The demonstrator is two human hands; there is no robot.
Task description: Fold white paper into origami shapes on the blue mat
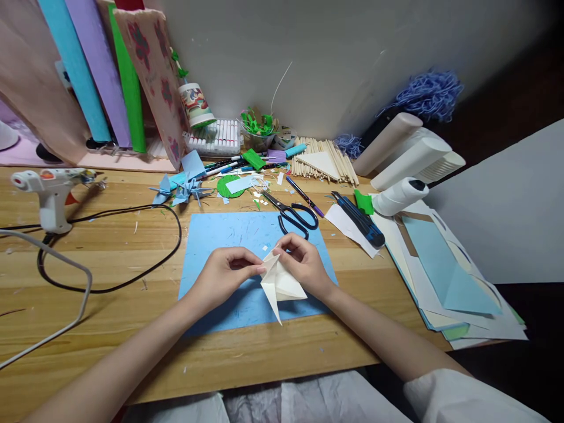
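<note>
Between my two hands is a cream folded-paper crane point(282, 285), partly folded, with one narrow point hanging down toward me. My left hand point(231, 271) pinches its upper left edge between thumb and fingers. With thumb and forefinger, my right hand point(304, 263) grips the upper part of the same paper. The fingers of both hands hide some of the top folds. Below the paper lies a blue sheet point(220, 241) on the wooden table. Black-handled scissors point(293, 212) rest over the sheet's far edge, just beyond my right hand.
Left stands a white glue gun point(48, 197) with a looping black cable point(180, 235). Blue paper cranes point(189, 191), a green disc point(230, 186) and a marker point(305, 197) lie behind the sheet. Right are a utility knife point(359, 218), a glue bottle point(400, 197) and stacked paper point(458, 276).
</note>
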